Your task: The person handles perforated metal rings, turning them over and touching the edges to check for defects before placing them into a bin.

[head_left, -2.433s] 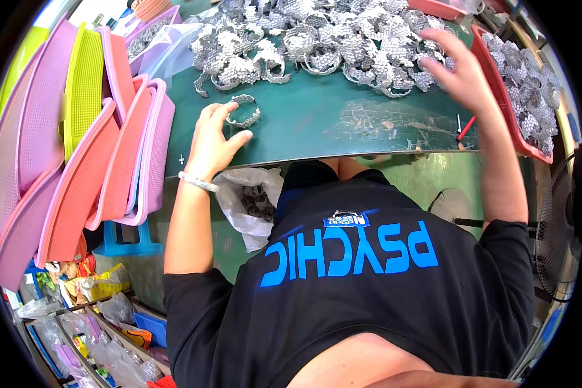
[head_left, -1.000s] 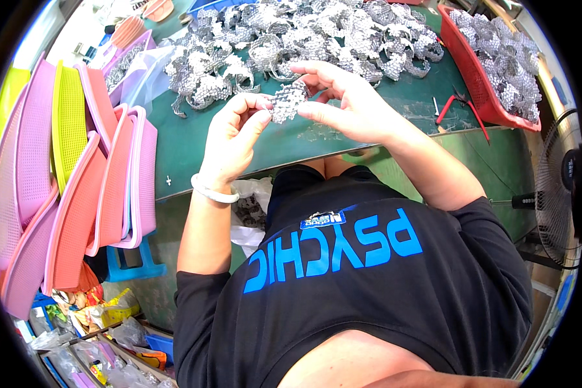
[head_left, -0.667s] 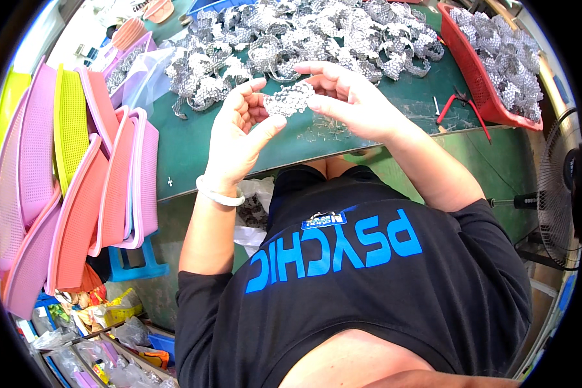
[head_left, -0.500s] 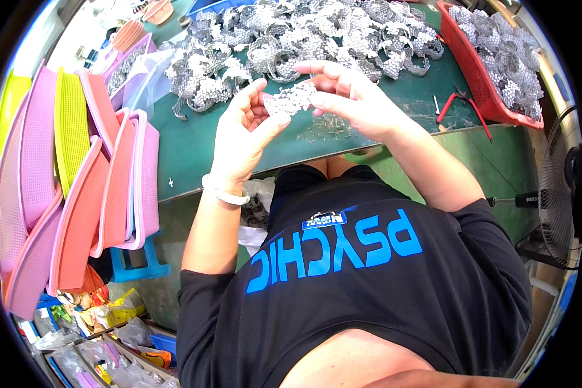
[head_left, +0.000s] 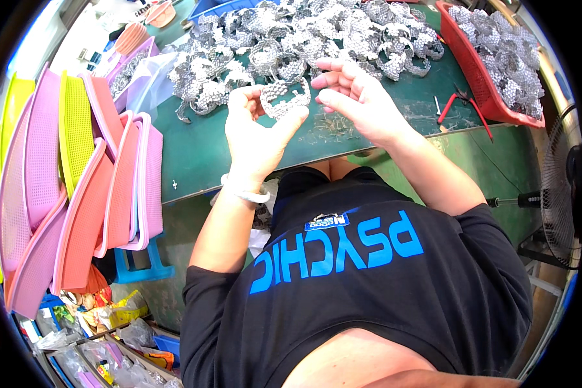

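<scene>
My left hand pinches a curled, silver, scale-textured band between thumb and fingers, just above the near part of the green table. The band bends into an open ring. Just to its right is my right hand, its fingers spread and holding nothing, with a small gap to the band. Beyond both hands lies a wide heap of similar silver bands on the table.
A red basket of silver bands stands at the far right, near red-handled pliers. Stacked pink, purple and green plastic baskets fill the left side. A black fan is at right, a blue stool below the baskets.
My right hand has let go of the band and moved slightly right. My left hand keeps hold of it, and the band now shows as an open ring.
</scene>
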Available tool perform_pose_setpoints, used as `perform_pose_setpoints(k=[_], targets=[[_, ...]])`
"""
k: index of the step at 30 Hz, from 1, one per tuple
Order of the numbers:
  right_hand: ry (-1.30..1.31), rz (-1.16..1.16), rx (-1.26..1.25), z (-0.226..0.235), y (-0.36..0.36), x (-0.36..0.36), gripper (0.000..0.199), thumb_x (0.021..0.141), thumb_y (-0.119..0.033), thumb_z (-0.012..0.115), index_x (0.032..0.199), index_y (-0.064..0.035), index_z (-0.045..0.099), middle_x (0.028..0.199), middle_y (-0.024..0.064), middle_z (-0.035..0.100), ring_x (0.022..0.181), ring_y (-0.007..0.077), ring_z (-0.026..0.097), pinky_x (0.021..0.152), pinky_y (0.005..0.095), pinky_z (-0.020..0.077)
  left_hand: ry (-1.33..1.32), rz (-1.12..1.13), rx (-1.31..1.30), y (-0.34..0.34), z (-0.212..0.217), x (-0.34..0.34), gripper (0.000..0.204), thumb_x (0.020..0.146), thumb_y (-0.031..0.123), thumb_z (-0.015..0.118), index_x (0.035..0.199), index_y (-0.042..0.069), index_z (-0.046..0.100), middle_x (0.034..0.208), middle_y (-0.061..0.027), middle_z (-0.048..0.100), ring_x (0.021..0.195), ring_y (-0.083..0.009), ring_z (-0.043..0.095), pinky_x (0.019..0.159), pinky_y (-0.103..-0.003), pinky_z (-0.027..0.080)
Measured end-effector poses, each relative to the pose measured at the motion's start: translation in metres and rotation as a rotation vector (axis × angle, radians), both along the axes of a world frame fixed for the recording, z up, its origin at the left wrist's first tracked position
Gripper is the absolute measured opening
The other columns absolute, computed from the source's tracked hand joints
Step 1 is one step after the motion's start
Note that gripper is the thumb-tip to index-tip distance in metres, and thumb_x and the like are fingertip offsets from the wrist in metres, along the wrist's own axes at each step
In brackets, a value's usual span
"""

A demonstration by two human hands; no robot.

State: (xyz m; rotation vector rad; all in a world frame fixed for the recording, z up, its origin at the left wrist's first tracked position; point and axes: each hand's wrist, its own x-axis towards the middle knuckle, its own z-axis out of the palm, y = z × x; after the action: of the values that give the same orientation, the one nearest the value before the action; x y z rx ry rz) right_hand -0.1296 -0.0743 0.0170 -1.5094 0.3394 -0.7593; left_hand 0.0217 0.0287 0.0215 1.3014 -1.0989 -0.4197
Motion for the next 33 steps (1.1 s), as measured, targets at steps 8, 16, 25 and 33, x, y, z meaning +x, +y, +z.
perform_pose_setpoints(k=[8,16,25,33], targets=[[0.084,-0.118,-0.171,0.01,0.023,0.004,0.061,0.077,-0.006,0.066,0.129,-0.0039,0.036,0.106,0.008,0.05,0.093,0.0127,0.051,0.083,0.0264,0.0428,-0.413,0.229,0.01,-0.004,0.003,-0.007,0.058,0.058,0.019,0.079,0.099,-0.002,0.045,0.09,-0.0121,0.054,0.082,-0.0222,0.054,0.075,-0.031,0.044],[-0.054,-0.124,-0.035,0.001,0.025,0.017,0.072,0.073,-0.004,0.07,0.133,-0.0063,0.03,0.102,0.0067,0.051,0.091,0.012,0.052,0.083,0.0259,0.0424,-0.736,0.365,-0.172,-0.011,-0.004,-0.017,0.06,0.058,0.016,0.075,0.105,-0.001,0.042,0.1,-0.0158,0.047,0.092,-0.033,0.048,0.08,-0.039,0.038],[-0.212,0.009,0.115,0.003,0.01,0.01,0.072,0.073,-0.001,0.068,0.133,-0.0043,0.028,0.101,0.0076,0.053,0.09,0.0118,0.053,0.081,0.0251,0.0448,-0.422,0.148,-0.244,-0.004,-0.011,-0.014,0.069,0.064,0.013,0.073,0.121,-0.001,0.037,0.11,-0.0108,0.045,0.101,-0.0207,0.045,0.087,-0.033,0.038],[-0.253,0.291,0.18,-0.005,-0.004,0.003,0.067,0.078,-0.005,0.06,0.135,-0.0028,0.025,0.117,0.012,0.05,0.099,0.0149,0.053,0.083,0.0281,0.0451,0.228,-0.293,0.021,-0.001,-0.01,0.001,0.051,0.077,0.013,0.065,0.121,-0.002,0.044,0.119,-0.0115,0.048,0.105,-0.0162,0.048,0.088,-0.03,0.036]])
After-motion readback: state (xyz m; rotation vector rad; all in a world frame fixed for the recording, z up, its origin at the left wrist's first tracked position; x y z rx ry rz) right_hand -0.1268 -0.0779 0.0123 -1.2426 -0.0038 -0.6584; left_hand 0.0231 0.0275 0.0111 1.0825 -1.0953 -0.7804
